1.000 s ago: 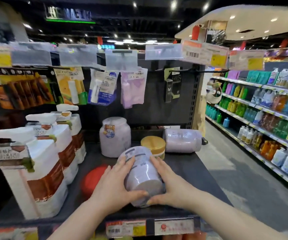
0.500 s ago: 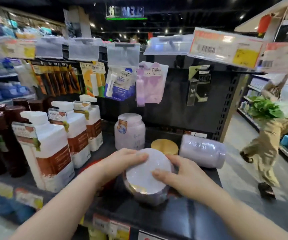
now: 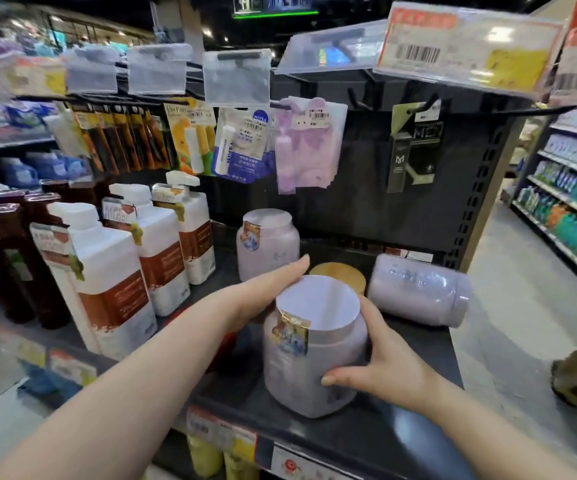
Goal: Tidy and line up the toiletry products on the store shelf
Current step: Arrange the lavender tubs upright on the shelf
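Note:
A pale lilac jar (image 3: 311,355) with a white lid stands upright near the front of the dark shelf (image 3: 401,431). My left hand (image 3: 266,292) presses its upper left side, and my right hand (image 3: 373,362) grips its right side. Behind it stands a second lilac jar (image 3: 268,242), upright. A third lilac jar (image 3: 418,289) lies on its side to the right. A gold-lidded jar (image 3: 339,273) sits between them, partly hidden. Three white pump bottles (image 3: 107,271) with brown labels form a row on the left.
Dark brown bottles (image 3: 6,258) stand at the far left. Hanging packets (image 3: 242,140) and price tags (image 3: 460,46) overhang the shelf from pegs above. An aisle with stocked shelves (image 3: 571,209) runs on the right, where a person's foot (image 3: 571,382) shows at the edge.
The jar was lying on its side in both hands a second ago; it now stands upright on the shelf. My view has shifted to the left, and a passer-by has moved off right.

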The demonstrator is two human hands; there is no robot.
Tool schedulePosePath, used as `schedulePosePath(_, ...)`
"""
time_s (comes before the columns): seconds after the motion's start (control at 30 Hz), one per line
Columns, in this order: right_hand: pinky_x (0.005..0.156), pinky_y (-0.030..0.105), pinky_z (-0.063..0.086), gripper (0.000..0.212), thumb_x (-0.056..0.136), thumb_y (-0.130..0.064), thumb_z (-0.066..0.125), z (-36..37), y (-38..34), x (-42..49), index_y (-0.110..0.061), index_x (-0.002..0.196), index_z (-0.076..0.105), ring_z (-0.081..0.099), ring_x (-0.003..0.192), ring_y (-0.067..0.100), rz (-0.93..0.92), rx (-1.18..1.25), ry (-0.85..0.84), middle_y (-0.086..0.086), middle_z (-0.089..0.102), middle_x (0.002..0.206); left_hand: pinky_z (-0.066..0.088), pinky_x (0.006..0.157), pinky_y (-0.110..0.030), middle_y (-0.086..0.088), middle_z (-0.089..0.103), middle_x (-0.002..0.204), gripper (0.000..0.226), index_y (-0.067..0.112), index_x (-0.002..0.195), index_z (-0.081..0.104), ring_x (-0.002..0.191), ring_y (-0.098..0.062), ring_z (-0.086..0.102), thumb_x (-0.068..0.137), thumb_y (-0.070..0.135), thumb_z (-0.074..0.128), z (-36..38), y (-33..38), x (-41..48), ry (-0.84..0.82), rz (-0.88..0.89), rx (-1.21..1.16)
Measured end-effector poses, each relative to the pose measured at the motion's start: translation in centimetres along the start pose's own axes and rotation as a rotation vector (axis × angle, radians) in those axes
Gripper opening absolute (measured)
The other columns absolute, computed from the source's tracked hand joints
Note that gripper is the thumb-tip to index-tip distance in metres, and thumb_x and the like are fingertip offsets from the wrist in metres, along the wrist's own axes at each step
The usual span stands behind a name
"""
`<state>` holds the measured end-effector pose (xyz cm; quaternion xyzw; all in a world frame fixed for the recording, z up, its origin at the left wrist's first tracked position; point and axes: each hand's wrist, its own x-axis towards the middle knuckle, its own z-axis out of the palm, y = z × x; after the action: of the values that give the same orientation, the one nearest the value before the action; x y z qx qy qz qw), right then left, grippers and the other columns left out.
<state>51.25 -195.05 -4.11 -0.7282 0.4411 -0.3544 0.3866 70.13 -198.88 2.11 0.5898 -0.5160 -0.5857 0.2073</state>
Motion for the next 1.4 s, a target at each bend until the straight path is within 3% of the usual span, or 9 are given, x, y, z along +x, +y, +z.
schedulePosePath(0.13,0.086,-0.001,0.037,0.095,0.048,-0.031,0.088,0.2,0.7,-0.1,-0.055,0.120,0.031,0.043,0.112,-0.023,0.020,0.044,0.008,-0.033,0.048,0.122,0.043,0.102,-0.039,-0.009,0.066,0.115,0.059,0.013,0.110,0.064,0.109,-0.024,0.059,0.093,0.058,0.030,-0.2,-0.7,1.0,0.291,0.160,-0.014)
schedulePosePath(0.27,0.090,0.001,0.037,0.095,0.045,-0.038,0.085,0.8,0.7,-0.4,-0.060,0.119,0.030,0.043,0.114,-0.022,0.025,0.053,0.049,-0.041,0.052,0.117,0.041,0.091,-0.030,0.000,0.064,0.110,0.034,0.018,0.106,0.064,0.110,-0.019,0.056,0.089,0.044,0.052,-4.1,-3.7,0.1,0.668,0.423,0.350)
schedulePosePath(0.4,0.077,-0.004,0.038,0.094,0.059,-0.015,0.087,1.4,0.6,-0.8,-0.065,0.113,0.029,0.045,0.103,-0.026,0.006,0.047,0.111,-0.050,0.050,0.108,0.026,0.114,-0.044,-0.004,0.025,0.153,0.099,0.036,0.139,0.033,0.141,-0.024,0.022,0.055,0.074,0.067,-7.5,-7.7,-0.7,0.509,0.153,0.812)
schedulePosePath(0.5,0.074,-0.005,0.037,0.094,0.060,-0.011,0.086,1.6,0.8,-0.8,-0.065,0.110,0.028,0.045,0.100,-0.028,0.008,0.044,0.134,-0.053,0.048,0.104,0.014,0.118,-0.046,-0.003,-0.001,0.159,0.112,0.044,0.145,0.005,0.146,-0.029,0.000,0.055,0.075,0.065,-7.4,-10.0,-0.3,0.439,0.043,0.973)
schedulePosePath(0.63,0.078,-0.006,0.036,0.096,0.058,-0.010,0.087,1.5,1.1,-0.7,-0.061,0.115,0.029,0.044,0.105,-0.028,0.012,0.052,0.130,-0.052,0.047,0.108,0.025,0.114,-0.042,0.000,0.015,0.157,0.099,0.043,0.143,0.019,0.141,-0.026,0.019,0.061,0.069,0.067,-6.2,-10.7,-0.4,0.619,0.160,0.861)
schedulePosePath(0.77,0.081,-0.006,0.035,0.097,0.051,-0.022,0.088,1.5,1.2,-0.5,-0.061,0.117,0.029,0.042,0.109,-0.026,0.033,0.056,0.136,-0.041,0.052,0.115,0.044,0.099,-0.037,0.005,0.042,0.134,0.083,0.039,0.134,0.039,0.113,-0.017,0.046,0.062,0.053,0.077,-5.4,-10.2,-1.9,0.692,0.285,0.397)
schedulePosePath(1.03,0.094,0.016,0.033,0.098,0.063,-0.022,0.085,4.0,-0.1,2.7,-0.048,0.126,0.014,0.042,0.112,-0.004,0.055,0.034,0.103,-0.030,0.040,0.117,0.043,0.088,-0.033,0.016,0.041,0.120,0.078,0.041,0.127,0.042,0.109,-0.012,0.044,0.060,0.041,0.081,-5.3,-6.3,-7.4,0.787,0.522,0.270)
schedulePosePath(1.3,0.096,0.011,0.037,0.093,0.061,-0.032,0.084,7.5,-1.0,9.5,-0.040,0.129,0.021,0.041,0.123,0.003,-0.036,-0.008,0.068,-0.020,0.043,0.125,0.039,0.070,-0.015,0.027,0.046,0.108,0.079,0.045,0.112,0.049,0.097,-0.005,0.051,0.043,0.048,0.088,-6.0,-5.9,-9.3,0.801,0.590,0.209)
schedulePosePath(1.4,0.103,0.031,0.042,0.102,0.054,-0.051,0.081,8.2,-1.1,11.8,-0.033,0.137,0.025,0.043,0.125,0.015,0.008,-0.152,0.138,-0.004,0.040,0.135,0.037,0.070,-0.009,0.034,0.045,0.102,0.076,0.051,0.100,0.049,0.094,0.006,0.049,0.028,0.063,0.070,-6.3,-6.0,-9.9,0.802,0.605,0.228)
